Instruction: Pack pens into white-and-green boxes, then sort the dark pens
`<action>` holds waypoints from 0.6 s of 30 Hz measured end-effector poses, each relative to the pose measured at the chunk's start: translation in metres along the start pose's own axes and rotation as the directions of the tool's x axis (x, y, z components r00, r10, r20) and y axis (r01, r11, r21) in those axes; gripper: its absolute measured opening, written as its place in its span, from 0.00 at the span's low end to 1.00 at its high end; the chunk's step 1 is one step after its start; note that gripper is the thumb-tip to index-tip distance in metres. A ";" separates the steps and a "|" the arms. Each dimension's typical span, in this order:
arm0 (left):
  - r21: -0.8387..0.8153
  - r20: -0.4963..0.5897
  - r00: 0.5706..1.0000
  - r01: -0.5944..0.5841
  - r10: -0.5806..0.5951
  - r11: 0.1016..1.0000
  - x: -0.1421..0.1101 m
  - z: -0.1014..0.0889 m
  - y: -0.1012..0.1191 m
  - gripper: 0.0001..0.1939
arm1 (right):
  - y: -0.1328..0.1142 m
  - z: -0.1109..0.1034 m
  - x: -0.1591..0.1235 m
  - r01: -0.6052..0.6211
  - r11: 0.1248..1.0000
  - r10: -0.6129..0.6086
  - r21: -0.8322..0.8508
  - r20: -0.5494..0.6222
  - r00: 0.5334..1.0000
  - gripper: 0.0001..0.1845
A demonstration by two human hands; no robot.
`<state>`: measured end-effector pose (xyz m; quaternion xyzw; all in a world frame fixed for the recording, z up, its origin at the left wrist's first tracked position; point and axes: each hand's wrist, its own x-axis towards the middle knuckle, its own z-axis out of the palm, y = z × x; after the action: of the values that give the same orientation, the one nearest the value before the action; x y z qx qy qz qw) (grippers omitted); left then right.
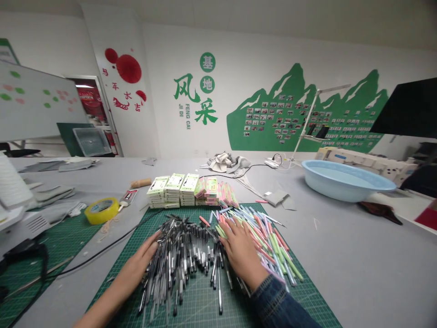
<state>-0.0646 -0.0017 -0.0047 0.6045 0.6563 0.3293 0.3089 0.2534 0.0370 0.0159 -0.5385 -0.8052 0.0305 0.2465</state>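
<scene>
A large pile of clear pens with black caps [179,255] lies on a green cutting mat [287,310]. My left hand [145,255] rests along the pile's left side, fingers stretched out and slightly blurred. Flat between the black pens and a heap of pastel-coloured pens [273,241] lies my right hand [241,250], its fingers spread and touching pens of both heaps. Pink, green, blue and purple show among the pastel ones. Neither hand is closed around a pen. Some pens under the right palm are hidden.
Stacked green-and-white boxes [174,189] and pink boxes [208,189] stand behind the pens. A yellow tape roll [101,211] lies to the left, near a black cable [112,248]. At right are a blue basin [348,182] and a sewing machine [368,164]. Grey cloth [228,163] lies at the back.
</scene>
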 end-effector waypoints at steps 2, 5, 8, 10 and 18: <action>-0.163 0.084 0.992 0.110 -0.098 0.980 0.010 -0.020 0.005 0.31 | -0.011 -0.002 0.005 0.025 0.993 -0.021 0.112 -0.035 0.999 0.21; -0.262 0.220 0.960 0.230 -0.174 0.937 0.021 -0.042 0.017 0.28 | -0.030 0.001 0.012 0.056 0.936 -0.031 0.347 -0.075 0.997 0.17; -0.239 0.227 0.954 0.251 -0.197 0.938 0.029 -0.049 0.022 0.26 | -0.047 0.012 0.015 0.040 0.861 0.008 0.508 -0.092 0.996 0.15; -0.225 0.192 0.963 0.231 -0.190 0.946 0.033 -0.047 0.016 0.26 | -0.055 0.021 0.014 0.039 0.832 0.023 0.553 -0.104 0.994 0.15; -0.177 0.168 0.986 0.032 -0.001 0.984 0.033 -0.042 -0.008 0.20 | -0.056 0.042 -0.002 0.107 0.835 -0.048 0.540 -0.123 0.991 0.16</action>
<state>-0.1054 0.0280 0.0138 0.5943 0.6007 0.3326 0.4188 0.1883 0.0204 -0.0038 -0.4138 -0.7705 0.2200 0.4320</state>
